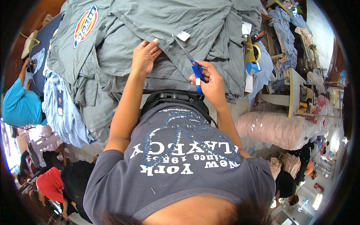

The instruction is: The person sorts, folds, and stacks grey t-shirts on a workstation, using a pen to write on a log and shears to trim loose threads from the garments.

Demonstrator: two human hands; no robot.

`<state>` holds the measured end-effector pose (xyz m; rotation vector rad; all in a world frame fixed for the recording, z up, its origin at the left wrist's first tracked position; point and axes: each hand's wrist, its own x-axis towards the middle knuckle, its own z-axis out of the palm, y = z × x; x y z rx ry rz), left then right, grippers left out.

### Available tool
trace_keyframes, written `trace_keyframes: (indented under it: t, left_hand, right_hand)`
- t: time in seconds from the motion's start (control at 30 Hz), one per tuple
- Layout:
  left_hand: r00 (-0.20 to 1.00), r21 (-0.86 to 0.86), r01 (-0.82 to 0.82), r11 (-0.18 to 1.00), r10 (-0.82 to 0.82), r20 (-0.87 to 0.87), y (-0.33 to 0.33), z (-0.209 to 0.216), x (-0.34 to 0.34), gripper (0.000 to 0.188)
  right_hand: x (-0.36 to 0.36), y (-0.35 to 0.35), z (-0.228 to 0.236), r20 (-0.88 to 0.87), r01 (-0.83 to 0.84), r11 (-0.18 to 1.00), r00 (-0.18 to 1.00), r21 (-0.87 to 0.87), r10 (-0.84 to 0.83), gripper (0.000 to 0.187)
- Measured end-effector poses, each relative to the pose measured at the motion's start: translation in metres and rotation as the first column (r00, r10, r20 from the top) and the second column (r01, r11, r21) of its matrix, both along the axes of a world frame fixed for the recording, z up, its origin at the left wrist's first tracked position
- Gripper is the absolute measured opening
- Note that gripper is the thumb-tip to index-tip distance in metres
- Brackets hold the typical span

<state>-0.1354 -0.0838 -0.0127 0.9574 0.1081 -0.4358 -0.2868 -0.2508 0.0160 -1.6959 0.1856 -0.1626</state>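
Note:
A heap of grey knit shirts [165,22] covers the table in front of me, with a red, yellow and blue oval print [86,26] at its far left. My left hand [145,56] lies on the heap, thumb and fingers pinched on the edge of a grey shirt. In my right hand [210,80] is a pair of scissors [197,71] with blue handles. Its blades look closed and point up and left across the cloth. Close to the blade tips lies a small white label [183,36].
A tape dispenser [254,64] and a red-and-black handled tool [258,36] sit at the table's right edge. Light blue shirts [62,107] hang at the left, near a person in a turquoise top [23,103]. A plastic-wrapped pink bundle [272,129] lies at right.

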Motion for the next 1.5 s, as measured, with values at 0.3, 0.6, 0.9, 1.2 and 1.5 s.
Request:
trace_keyframes:
  t: [0.3,0.6,0.9,1.2,1.5]
  left_hand:
    - [0.995,0.109,0.021,0.994,-0.031,0.094,0.004,0.011,-0.007,0.024]
    - [0.992,0.055,0.064,0.996,-0.069,0.101,0.010,0.012,-0.007,0.021]
    - [0.989,0.057,0.100,0.993,-0.106,0.106,0.010,0.017,-0.004,0.024]
    - [0.996,-0.014,0.066,0.998,-0.065,0.064,0.012,0.002,0.011,0.025]
    - [0.991,0.005,0.091,0.996,-0.091,0.097,0.011,0.008,0.010,0.025]
  right_hand:
    - [0.012,-0.001,-0.005,0.040,0.084,0.805,0.996,-0.587,-0.075,0.042]
    - [0.033,0.005,0.006,-0.112,-0.025,0.826,0.993,-0.563,-0.047,0.050]
    - [0.045,0.012,0.018,-0.098,-0.032,0.821,0.995,-0.570,-0.029,0.048]
    - [0.038,0.011,0.012,-0.194,-0.033,0.860,0.978,-0.510,-0.078,0.048]
    - [0.058,0.021,0.022,-0.137,-0.016,0.814,0.987,-0.581,-0.078,0.052]
